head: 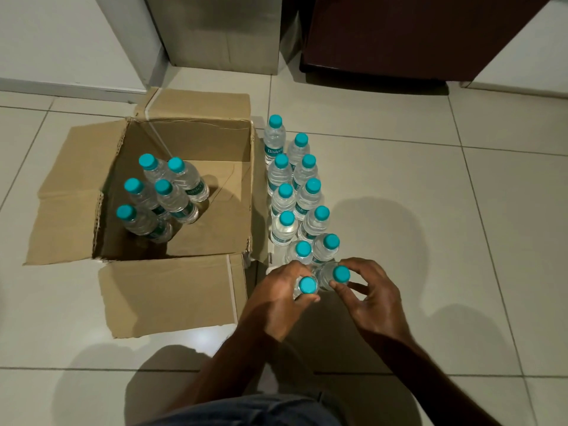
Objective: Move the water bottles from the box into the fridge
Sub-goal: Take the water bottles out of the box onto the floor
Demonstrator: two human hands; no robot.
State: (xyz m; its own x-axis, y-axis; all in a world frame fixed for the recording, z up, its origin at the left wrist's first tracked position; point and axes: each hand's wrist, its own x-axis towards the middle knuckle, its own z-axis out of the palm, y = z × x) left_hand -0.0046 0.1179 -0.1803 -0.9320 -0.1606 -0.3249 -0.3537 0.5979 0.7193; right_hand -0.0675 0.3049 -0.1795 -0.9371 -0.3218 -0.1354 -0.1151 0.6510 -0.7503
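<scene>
**Two bottles in hand beside the box**

I take the cardboard box (184, 192) as my landmark. It sits open on the tiled floor (430, 210), flaps spread, and I count five water bottles (159, 195) standing inside it, clustered toward its left wall, all with teal caps.

Just right of the box, a double row of bottles (295, 192) stands on the floor, running from the box's far right corner back toward its near right corner. At the near end of that row, my left hand (282, 293) has its fingers curled round the neck of one bottle (307, 285), and my right hand (372, 293) pinches the cap end of a second bottle (336, 275) between thumb and fingertips. The two held bottles touch or nearly touch each other; I cannot tell whether their bases are on the floor.

Beyond the box stands a grey metal-faced unit (221, 32), and beyond the bottle row a dark brown cabinet (399, 35).
</scene>
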